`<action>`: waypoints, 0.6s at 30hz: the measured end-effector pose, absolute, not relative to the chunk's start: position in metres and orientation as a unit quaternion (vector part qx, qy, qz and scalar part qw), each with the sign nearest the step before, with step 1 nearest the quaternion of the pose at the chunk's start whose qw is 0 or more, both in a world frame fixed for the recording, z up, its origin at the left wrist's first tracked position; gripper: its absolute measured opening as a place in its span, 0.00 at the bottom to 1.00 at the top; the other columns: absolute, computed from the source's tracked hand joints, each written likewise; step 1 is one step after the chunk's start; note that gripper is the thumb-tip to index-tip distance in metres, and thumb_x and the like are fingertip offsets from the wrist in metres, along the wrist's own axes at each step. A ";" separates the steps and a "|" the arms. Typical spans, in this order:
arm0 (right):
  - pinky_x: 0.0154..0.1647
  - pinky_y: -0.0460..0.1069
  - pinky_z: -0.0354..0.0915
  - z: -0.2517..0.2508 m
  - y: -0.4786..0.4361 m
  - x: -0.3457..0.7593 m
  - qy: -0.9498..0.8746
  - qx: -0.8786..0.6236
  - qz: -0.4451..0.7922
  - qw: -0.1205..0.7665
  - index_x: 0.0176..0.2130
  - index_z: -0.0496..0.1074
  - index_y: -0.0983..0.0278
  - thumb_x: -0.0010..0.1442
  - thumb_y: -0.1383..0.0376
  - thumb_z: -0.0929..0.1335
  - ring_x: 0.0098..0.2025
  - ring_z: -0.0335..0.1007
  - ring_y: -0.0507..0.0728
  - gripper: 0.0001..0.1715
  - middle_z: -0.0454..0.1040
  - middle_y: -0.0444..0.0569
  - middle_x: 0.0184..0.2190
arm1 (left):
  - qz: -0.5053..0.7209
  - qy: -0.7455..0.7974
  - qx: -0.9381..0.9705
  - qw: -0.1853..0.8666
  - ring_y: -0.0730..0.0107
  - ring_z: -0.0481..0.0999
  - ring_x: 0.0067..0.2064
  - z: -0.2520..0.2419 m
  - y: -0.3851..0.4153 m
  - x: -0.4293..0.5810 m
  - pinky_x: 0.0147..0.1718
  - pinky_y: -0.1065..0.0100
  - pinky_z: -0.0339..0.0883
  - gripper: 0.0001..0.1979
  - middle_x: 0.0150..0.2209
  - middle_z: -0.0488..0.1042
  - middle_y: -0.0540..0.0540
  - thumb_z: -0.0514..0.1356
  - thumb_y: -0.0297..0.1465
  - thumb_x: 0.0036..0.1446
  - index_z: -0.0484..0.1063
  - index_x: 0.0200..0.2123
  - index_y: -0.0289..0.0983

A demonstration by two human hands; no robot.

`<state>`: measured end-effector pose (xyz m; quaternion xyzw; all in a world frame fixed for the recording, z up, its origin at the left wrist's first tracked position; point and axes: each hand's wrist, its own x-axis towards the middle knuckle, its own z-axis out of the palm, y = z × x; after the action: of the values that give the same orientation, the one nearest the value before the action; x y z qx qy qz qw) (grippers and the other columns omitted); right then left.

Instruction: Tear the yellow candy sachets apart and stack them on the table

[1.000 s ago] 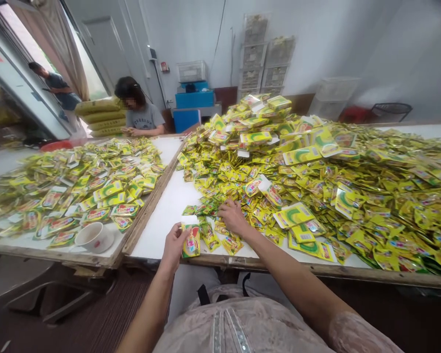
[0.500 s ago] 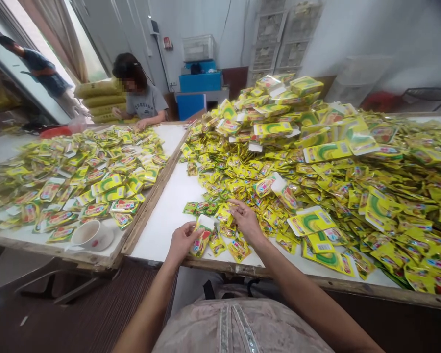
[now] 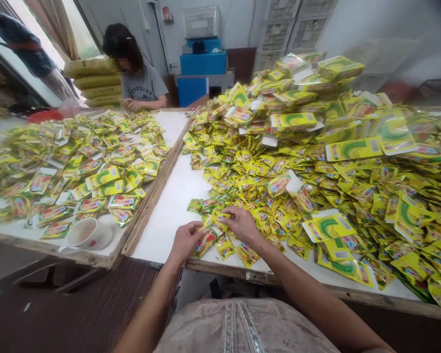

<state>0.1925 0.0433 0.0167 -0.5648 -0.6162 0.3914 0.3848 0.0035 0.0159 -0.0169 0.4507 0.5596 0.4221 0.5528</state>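
My left hand (image 3: 186,241) is closed on a small yellow-and-green printed box (image 3: 207,241) near the table's front edge. Between the thumb and fingers of my right hand (image 3: 242,224) is a yellow sachet (image 3: 217,216), held at the upper end of the box; whether part of it is inside, I cannot tell. Loose yellow sachets (image 3: 225,246) lie just below my right hand. A few greener sachets (image 3: 195,205) rest on the white tabletop (image 3: 158,220) beyond my left hand.
A big heap of sachets (image 3: 250,171) spreads to the right, with boxes (image 3: 294,120) piled on top. Across a wooden strip (image 3: 158,181), the left table bears many filled-looking boxes (image 3: 106,176) and a white cup (image 3: 83,234). A co-worker (image 3: 143,83) sits behind it; another person (image 3: 29,49) stands farther left.
My right hand has moved left from the loose sachets to the box's upper end, now with a sachet in its fingers. The box's white flap no longer shows clearly. The camera view has shifted slightly.
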 end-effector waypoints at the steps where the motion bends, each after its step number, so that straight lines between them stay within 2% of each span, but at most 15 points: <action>1: 0.28 0.49 0.63 0.018 0.046 0.192 -0.592 -0.567 0.399 0.411 0.29 0.72 0.63 0.45 0.53 0.71 0.24 0.64 0.53 0.16 0.69 0.43 0.21 | 0.422 0.559 0.444 0.559 0.67 0.75 0.28 -0.016 0.016 0.004 0.27 0.70 0.67 0.20 0.26 0.78 0.46 0.70 0.38 0.35 0.77 0.32 0.33; 3: 0.26 0.48 0.63 0.019 0.050 0.187 -0.532 -0.554 0.436 0.470 0.27 0.67 0.63 0.44 0.49 0.70 0.24 0.62 0.52 0.20 0.66 0.42 0.21 | 0.429 0.551 0.422 0.578 0.67 0.76 0.28 -0.012 0.017 0.006 0.29 0.69 0.68 0.20 0.27 0.79 0.45 0.70 0.38 0.35 0.76 0.32 0.32; 5: 0.26 0.48 0.63 0.018 0.051 0.181 -0.504 -0.532 0.471 0.490 0.25 0.64 0.62 0.41 0.47 0.71 0.24 0.61 0.51 0.23 0.64 0.41 0.21 | 0.450 0.541 0.387 0.597 0.67 0.76 0.29 -0.007 0.017 0.007 0.30 0.69 0.68 0.20 0.28 0.79 0.45 0.70 0.37 0.35 0.76 0.33 0.33; 9: 0.25 0.46 0.58 0.016 0.049 0.177 -0.544 -0.523 0.485 0.442 0.22 0.61 0.62 0.41 0.50 0.71 0.23 0.57 0.50 0.22 0.60 0.39 0.19 | 0.482 0.541 0.337 0.601 0.70 0.75 0.28 -0.001 0.019 0.004 0.30 0.71 0.67 0.19 0.27 0.78 0.47 0.70 0.37 0.34 0.76 0.31 0.34; 13: 0.24 0.45 0.54 0.019 0.045 0.182 -0.620 -0.511 0.467 0.369 0.20 0.60 0.62 0.43 0.52 0.69 0.22 0.54 0.50 0.19 0.58 0.39 0.17 | 0.475 0.556 0.377 0.569 0.72 0.72 0.25 -0.003 0.011 0.006 0.27 0.72 0.64 0.16 0.24 0.75 0.49 0.69 0.37 0.35 0.75 0.28 0.34; 16: 0.23 0.47 0.53 0.009 0.042 0.182 -0.644 -0.534 0.406 0.367 0.17 0.55 0.61 0.46 0.53 0.66 0.21 0.54 0.51 0.20 0.55 0.40 0.15 | 0.485 0.561 0.418 0.524 0.73 0.68 0.23 -0.014 0.007 0.012 0.25 0.72 0.61 0.14 0.20 0.72 0.50 0.68 0.39 0.37 0.75 0.25 0.35; 18: 0.22 0.48 0.56 -0.006 0.049 0.179 -0.649 -0.539 0.380 0.380 0.17 0.56 0.60 0.49 0.51 0.64 0.20 0.57 0.53 0.21 0.58 0.41 0.14 | 0.478 0.563 0.438 0.513 0.70 0.69 0.23 -0.026 0.017 0.013 0.25 0.69 0.62 0.15 0.20 0.72 0.49 0.69 0.40 0.35 0.75 0.24 0.36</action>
<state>0.1793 0.0491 -0.0062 -0.5388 -0.6489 0.3798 0.3799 0.0130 0.0169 -0.0262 0.4381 0.5628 0.4779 0.5127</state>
